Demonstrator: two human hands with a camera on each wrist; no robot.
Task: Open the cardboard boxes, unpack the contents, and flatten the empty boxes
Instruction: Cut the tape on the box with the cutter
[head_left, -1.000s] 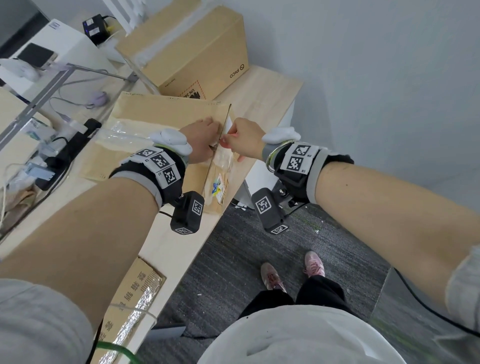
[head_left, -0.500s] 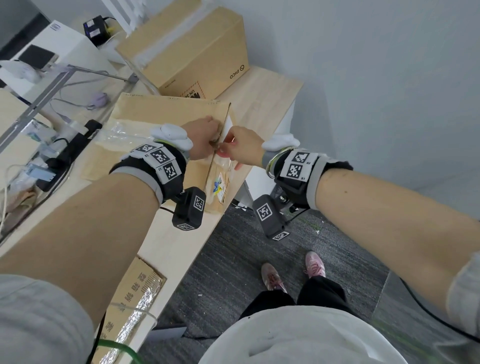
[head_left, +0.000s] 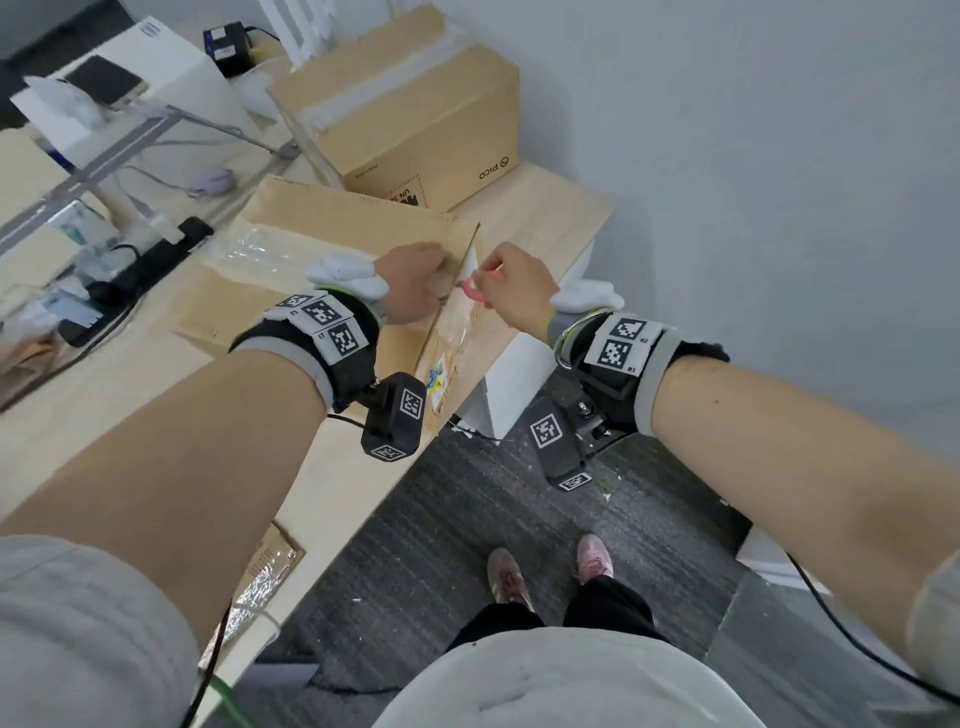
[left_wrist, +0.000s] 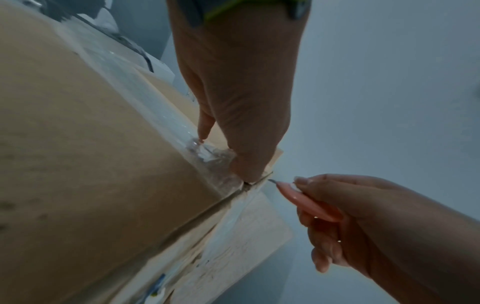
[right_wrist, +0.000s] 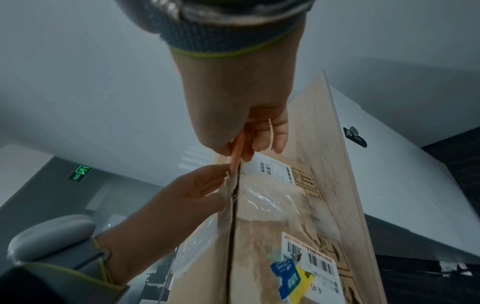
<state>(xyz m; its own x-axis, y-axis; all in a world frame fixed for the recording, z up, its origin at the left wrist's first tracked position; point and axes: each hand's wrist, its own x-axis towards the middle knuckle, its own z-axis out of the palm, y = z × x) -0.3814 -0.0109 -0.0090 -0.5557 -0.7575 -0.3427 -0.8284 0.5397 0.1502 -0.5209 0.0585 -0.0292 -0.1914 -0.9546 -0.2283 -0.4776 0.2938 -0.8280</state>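
Right hand (head_left: 511, 291), pinching a pink cutter (left_wrist: 306, 202), has pulled back just clear of the flat box (head_left: 332, 260) on the surface (head_left: 540, 218), left hand (head_left: 410, 291) fingers (left_wrist: 249, 164) pressing crumpled tape (left_wrist: 207, 153) at the corner, so that seam looks cut.

Dim, perhaps blurred, wide-angle distortion.

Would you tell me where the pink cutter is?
In the head view, the pink cutter is in the right hand, at the box corner nearest the left hand.
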